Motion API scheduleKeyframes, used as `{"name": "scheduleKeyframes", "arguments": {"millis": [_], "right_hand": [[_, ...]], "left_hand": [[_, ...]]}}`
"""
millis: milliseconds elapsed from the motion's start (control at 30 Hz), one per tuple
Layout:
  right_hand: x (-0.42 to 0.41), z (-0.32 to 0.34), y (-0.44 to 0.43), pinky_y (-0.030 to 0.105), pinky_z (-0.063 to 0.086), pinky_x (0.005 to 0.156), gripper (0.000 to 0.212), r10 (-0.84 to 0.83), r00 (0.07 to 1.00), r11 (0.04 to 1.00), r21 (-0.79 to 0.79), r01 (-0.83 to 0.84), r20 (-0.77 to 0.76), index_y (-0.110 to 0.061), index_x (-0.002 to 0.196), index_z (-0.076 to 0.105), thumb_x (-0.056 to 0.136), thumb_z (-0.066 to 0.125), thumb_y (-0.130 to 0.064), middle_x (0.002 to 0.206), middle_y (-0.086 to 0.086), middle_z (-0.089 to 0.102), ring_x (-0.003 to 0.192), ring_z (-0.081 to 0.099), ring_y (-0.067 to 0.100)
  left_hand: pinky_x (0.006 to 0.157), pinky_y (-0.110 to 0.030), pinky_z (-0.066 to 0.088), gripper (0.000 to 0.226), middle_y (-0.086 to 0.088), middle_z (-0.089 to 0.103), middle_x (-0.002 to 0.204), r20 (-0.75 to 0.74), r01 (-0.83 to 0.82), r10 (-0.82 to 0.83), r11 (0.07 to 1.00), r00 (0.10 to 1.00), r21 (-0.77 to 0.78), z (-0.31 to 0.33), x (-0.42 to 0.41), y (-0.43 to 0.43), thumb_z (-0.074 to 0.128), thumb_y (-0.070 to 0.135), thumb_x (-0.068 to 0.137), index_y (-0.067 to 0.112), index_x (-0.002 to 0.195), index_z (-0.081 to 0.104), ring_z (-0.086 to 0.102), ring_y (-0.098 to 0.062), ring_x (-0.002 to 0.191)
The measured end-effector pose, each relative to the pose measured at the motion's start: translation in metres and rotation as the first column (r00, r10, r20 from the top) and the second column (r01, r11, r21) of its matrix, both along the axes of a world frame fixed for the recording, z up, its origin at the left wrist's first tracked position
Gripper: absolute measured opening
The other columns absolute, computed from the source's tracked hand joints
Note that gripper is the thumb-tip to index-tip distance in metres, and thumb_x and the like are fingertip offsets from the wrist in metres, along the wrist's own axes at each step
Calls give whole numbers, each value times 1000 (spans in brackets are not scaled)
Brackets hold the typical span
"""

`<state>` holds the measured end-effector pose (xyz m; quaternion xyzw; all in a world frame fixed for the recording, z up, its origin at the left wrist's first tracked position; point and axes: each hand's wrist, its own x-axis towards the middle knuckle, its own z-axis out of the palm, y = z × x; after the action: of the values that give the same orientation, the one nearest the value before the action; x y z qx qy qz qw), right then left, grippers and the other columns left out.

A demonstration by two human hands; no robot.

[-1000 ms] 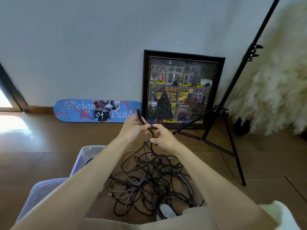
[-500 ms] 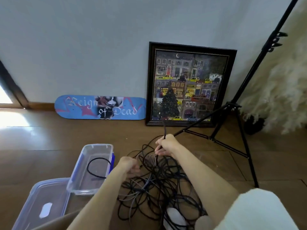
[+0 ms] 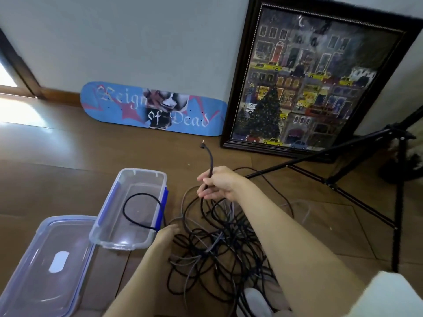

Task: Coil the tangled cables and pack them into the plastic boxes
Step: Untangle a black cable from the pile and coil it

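Left hand (image 3: 166, 234) has dropped lower, fingers down in the tangle (image 3: 219, 248) at centre-bottom, grip unclear. Right hand (image 3: 217, 186) pinches a black cable (image 3: 211, 161), plug end upward. Box (image 3: 128, 209), centre-left, holds one loop.

1. Clear, glossy plastic box (image 3: 128, 209) catching glare; blue plastic clips.
2. Floor (image 3: 68, 156): brown wood planks, smooth, shining near the doorway.
3. Cables (image 3: 217, 248): matt black and grey.
4. Picture frame (image 3: 242, 88): dark polished wood.
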<state>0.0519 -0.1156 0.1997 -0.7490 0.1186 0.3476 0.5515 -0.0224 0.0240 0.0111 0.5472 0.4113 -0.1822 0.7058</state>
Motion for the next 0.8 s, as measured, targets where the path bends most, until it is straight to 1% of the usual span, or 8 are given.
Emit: {"name": "scheduleKeyframes", "arguments": {"millis": [67, 167, 300, 433, 500, 567, 667, 800], "right_hand": [[5, -2, -4, 26, 56, 63, 21, -18, 1000, 1000, 10, 18, 2, -5, 98, 56, 103, 36, -3, 79, 15, 64, 65, 64, 17], [7, -7, -15, 26, 57, 63, 23, -121, 992, 992, 35, 120, 18, -6, 90, 56, 102, 37, -1, 79, 16, 65, 67, 65, 19], [6, -9, -27, 27, 57, 68, 27, -324, 941, 943, 115, 313, 96, -4, 84, 59, 100, 39, 2, 87, 17, 64, 74, 68, 23], [-1, 2, -29, 29, 56, 74, 29, -343, 922, 937, 141, 321, 180, -7, 82, 61, 101, 41, -1, 87, 12, 64, 76, 68, 22], [-5, 9, -27, 27, 55, 73, 25, -341, 916, 938, 140, 317, 213, -9, 86, 61, 101, 42, -6, 87, 9, 63, 74, 67, 19], [-11, 17, -25, 26, 54, 72, 23, -380, 903, 920, 184, 346, 200, -9, 92, 61, 103, 43, -19, 90, 10, 60, 81, 67, 22], [-25, 29, -26, 27, 49, 67, 40, -421, 897, 887, 269, 376, 135, -8, 99, 57, 102, 37, -42, 89, 11, 54, 80, 61, 23], [-45, 35, -44, 23, 45, 63, 40, -401, 901, 906, 220, 362, 167, -4, 121, 55, 100, 47, -38, 105, 6, 54, 67, 58, 13]], "left_hand": [[101, -44, 41, 36, -18, 55, 126, 8, -20, 20, 1000, 1000, 21, -7, 3, -3, 47, -4, 92, -4, 127, 51, 52, -37, 116], [99, -38, 40, 39, -20, 53, 131, 2, -22, 22, 994, 1000, 107, -9, 1, -3, 51, -6, 90, -5, 129, 52, 50, -36, 120], [76, -30, 45, 37, -17, 63, 113, 69, 32, -55, 954, 996, 299, 8, -13, -14, 52, -7, 87, -1, 123, 59, 58, -24, 87], [82, -38, 45, 45, -12, 54, 102, 172, 58, -306, 616, 936, 785, 49, -48, -41, 40, -13, 83, 7, 115, 65, 53, -28, 87], [87, -40, 48, 53, -11, 52, 110, 241, 12, -387, 548, 890, 837, 63, -65, -56, 38, -16, 82, 9, 123, 61, 55, -28, 93], [95, -33, 45, 61, -14, 46, 133, 227, 81, -514, 508, 827, 857, 74, -78, -70, 38, -17, 83, 12, 135, 52, 53, -30, 113], [100, -25, 36, 64, -10, 31, 150, 150, 164, -689, 368, 709, 915, 91, -95, -88, 39, -13, 87, 15, 145, 38, 42, -25, 130], [105, -25, 34, 56, -10, 30, 151, 37, 229, -806, 211, 590, 950, 93, -93, -95, 42, -7, 90, 15, 142, 43, 36, -24, 136]]}}
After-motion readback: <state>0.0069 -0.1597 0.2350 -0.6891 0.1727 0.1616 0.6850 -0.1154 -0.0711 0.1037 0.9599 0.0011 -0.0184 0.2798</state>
